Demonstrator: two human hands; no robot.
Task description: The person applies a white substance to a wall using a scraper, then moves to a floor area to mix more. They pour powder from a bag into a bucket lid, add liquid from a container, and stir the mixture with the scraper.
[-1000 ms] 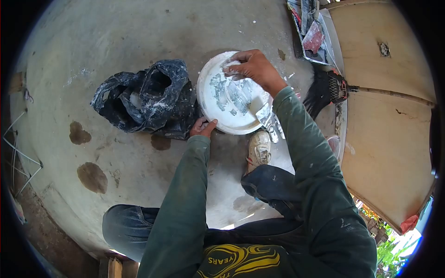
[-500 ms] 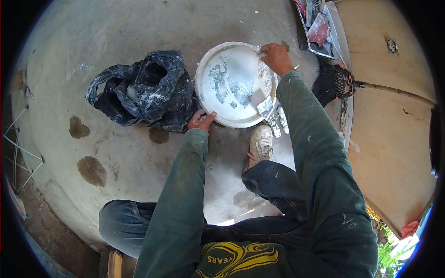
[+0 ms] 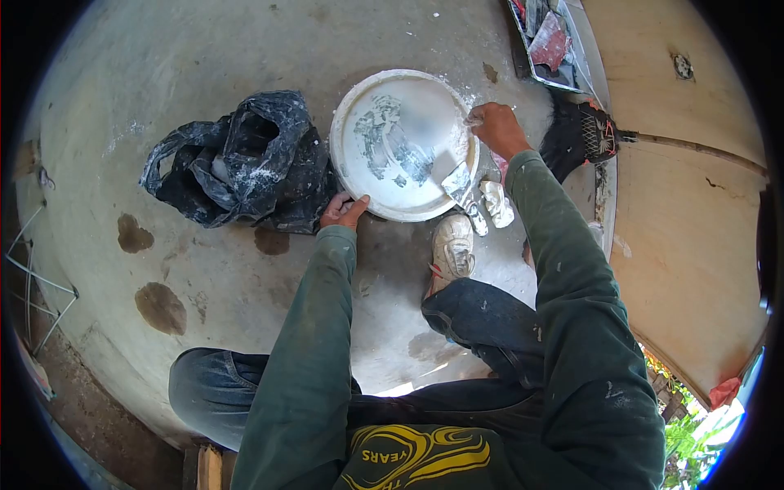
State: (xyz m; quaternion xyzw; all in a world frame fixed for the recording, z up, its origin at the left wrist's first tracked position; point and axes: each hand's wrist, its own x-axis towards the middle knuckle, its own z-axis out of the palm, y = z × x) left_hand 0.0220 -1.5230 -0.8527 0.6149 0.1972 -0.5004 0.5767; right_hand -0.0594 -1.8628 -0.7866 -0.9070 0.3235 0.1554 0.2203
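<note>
A large round white lid or shallow basin [image 3: 349, 167], dusted with white powder and marked by a grey smeared patch, sits on the floor before me. My left hand [image 3: 346, 212] grips its lower left rim, thumb on top. At the right rim is my right hand [image 3: 495, 129], fingers pinched together; what they hold is hidden. A putty knife [image 3: 462, 189] rests across the lower right rim, its blade over the surface and its whitened handle outside. Beside it lies a white-caked object [image 3: 496, 204]. Something pinkish [image 3: 500, 166] shows partly beneath my right wrist.
A powdery black plastic bag [image 3: 245, 159] stands left of the round piece. My shoe [image 3: 452, 249] is just below it. To the right are a dark broom-like head [image 3: 590, 135] on a stick and a tray [image 3: 555, 45] of scraps. Wet stains [image 3: 161, 308] mark the concrete floor.
My right hand has moved slightly right and down at the rim. The white powdery strip along the right side has gone from the surface. The view has shifted a little; my left hand stays on the rim.
</note>
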